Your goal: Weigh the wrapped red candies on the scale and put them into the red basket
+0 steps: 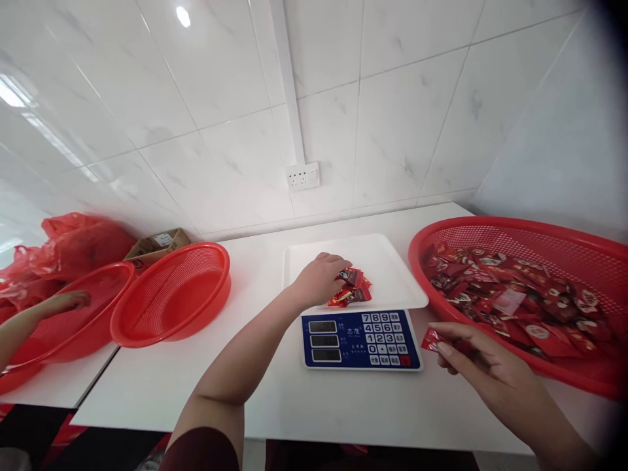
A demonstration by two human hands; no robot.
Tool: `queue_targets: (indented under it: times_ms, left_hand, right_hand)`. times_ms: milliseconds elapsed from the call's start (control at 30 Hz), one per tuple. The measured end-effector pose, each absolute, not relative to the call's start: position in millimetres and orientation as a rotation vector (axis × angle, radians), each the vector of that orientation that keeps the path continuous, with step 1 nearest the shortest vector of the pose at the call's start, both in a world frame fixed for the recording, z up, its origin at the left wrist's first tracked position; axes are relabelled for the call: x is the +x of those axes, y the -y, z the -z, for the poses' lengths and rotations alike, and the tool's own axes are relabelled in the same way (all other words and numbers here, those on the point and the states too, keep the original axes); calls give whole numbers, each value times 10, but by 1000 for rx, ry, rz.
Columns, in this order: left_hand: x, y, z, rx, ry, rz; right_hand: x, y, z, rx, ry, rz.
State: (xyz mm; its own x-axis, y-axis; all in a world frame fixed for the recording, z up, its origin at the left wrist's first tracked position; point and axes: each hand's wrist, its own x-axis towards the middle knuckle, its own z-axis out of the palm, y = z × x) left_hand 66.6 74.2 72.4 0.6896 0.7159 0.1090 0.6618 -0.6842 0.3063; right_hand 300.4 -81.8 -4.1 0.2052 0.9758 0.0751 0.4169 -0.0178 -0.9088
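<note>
My left hand (321, 280) reaches over the white weighing tray (387, 261) of a digital scale. Its fingers curl against a small pile of red-wrapped packets (357, 288) lying on that tray; the fingertips are partly hidden. Below the tray is the scale's blue keypad panel (362, 340) with three small displays. To the right of the panel, my right hand (473, 356) is closed on a small red packet (432, 340), pinched between thumb and fingers. More red may sit in its palm, in shadow. Beside it stands a large red basket (515, 226) holding many similar packets (524, 297).
An oval red basket (171, 301) stands left on the white table (275, 399). Farther left, another person's hand (73, 299) is over a red basket (118, 278). Red plastic bags (83, 245) and a cardboard box (159, 242) are behind. A socket (303, 176) is on the wall.
</note>
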Motion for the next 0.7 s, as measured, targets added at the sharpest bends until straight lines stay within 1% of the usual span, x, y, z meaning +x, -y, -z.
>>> queue_targets:
  times_ms: [100, 233, 367, 500, 700]
  left_hand:
    - [779, -816, -693, 2672, -1081, -212]
    - [809, -838, -633, 2652, -1153, -245]
    - [728, -839, -632, 2616, -1238, -338]
    - [633, -790, -642, 2605, -1210, -359]
    - [521, -644, -632, 2568, -1202, -433]
  right_hand:
    - [3042, 827, 55, -1582, 1335, -806]
    - [2965, 723, 17, -1519, 1296, -805]
    - [2815, 403, -54, -1414, 1501, -588]
    - [2713, -34, -84, -1485, 1818, -324]
    - [2635, -384, -40, -1597, 2091, -231]
